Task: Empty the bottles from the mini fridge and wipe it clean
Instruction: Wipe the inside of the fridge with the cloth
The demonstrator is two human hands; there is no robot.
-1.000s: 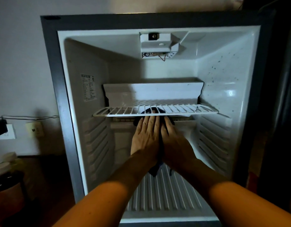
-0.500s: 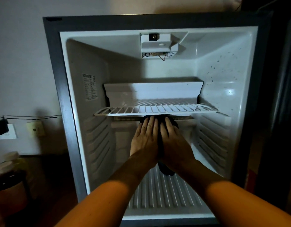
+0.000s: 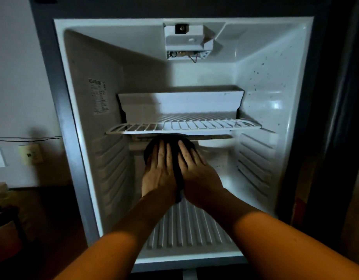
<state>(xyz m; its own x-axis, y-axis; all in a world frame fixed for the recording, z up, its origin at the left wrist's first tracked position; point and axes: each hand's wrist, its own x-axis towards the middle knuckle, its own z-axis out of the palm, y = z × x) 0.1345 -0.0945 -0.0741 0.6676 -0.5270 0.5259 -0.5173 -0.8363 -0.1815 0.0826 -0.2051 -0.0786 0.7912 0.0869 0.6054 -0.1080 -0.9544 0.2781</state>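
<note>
ribbed floor (image 3: 190, 229) of the open mini fridge (image 3: 77, 138) | left hand (image 3: 158, 174) and right hand (image 3: 196, 174) side by side, fingers straight, pressing a dark cloth (image 3: 175, 150) against the back wall | wire shelf (image 3: 182, 126) just above, bare | dark specks on right wall (image 3: 271, 81)

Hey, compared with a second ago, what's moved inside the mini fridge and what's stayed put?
Both hands, the left hand and right hand, slid the dark cloth slightly down the back wall, so its top edge now sits just below the wire shelf rather than behind it. Nothing was let go: the straight fingers keep pressing the cloth flat. Shelf and fridge are unchanged.
</note>
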